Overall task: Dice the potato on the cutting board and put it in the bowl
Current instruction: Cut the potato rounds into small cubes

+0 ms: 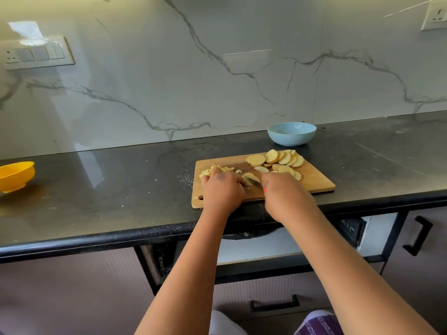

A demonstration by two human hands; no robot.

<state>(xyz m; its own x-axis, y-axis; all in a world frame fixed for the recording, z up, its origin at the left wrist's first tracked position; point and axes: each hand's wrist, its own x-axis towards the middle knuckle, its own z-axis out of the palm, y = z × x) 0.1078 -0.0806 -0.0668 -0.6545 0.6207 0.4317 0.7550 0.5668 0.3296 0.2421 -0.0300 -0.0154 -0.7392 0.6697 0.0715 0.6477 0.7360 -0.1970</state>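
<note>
While both hands work over a wooden cutting board (314, 180) at the near edge of a dark tabletop (121, 184), the left hand (221, 189) curls its grip down onto a few potato slices (249, 177), holding them against the board. The right hand (283, 192) has its grip wrapped round a knife (255, 182), whose blade lies across those slices, between the two hands. Cut potato pieces (215, 169) lie just beyond the left knuckles. More round slices (275, 159) are fanned over the board's far right part. A pale blue bowl (292, 133) stands behind the board, near the marble wall.
</note>
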